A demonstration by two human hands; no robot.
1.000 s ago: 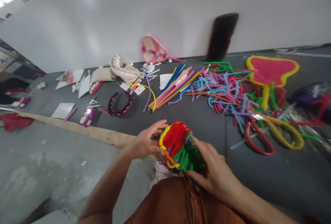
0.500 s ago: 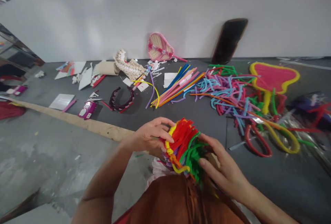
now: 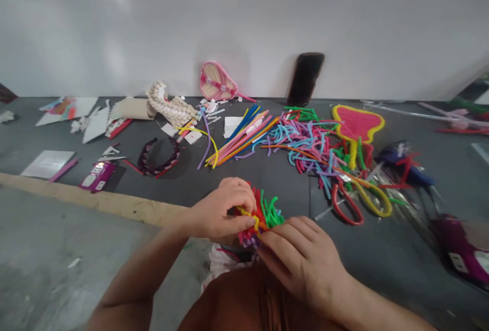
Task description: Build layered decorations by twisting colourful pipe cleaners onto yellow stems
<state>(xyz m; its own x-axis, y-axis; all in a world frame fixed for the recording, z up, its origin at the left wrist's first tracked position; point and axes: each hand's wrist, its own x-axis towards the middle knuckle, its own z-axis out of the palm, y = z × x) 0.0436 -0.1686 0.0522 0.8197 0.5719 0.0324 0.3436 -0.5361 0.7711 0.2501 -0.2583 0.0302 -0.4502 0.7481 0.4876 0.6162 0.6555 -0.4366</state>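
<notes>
Between my hands, close to my body at the table's front edge, is a bundle of pipe cleaners (image 3: 270,212) in red, green, yellow and purple. My left hand (image 3: 225,211) grips its left side, with thumb and fingers pinched at the yellow twisted strand. From the right, my right hand (image 3: 305,259) is closed on the lower right side near an orange strand; its fingertips are partly hidden. The underside of the bundle is covered by my hands. Beyond it lies a pile of loose bent pipe cleaners (image 3: 305,140) beside a fan of straight pipe cleaners (image 3: 244,137).
Along the dark table (image 3: 183,188) are a braided headband (image 3: 158,170), a purple box (image 3: 98,175), scissors with red and yellow handles (image 3: 346,206) and a pink shape edged in yellow (image 3: 357,125). A phone (image 3: 305,79) and a pink fan-shaped piece (image 3: 217,81) lean on the white wall.
My right hand has moved from the bundle's right side round to its lower front and closed there. The bundle has turned, showing less red. My view has shifted to the right.
</notes>
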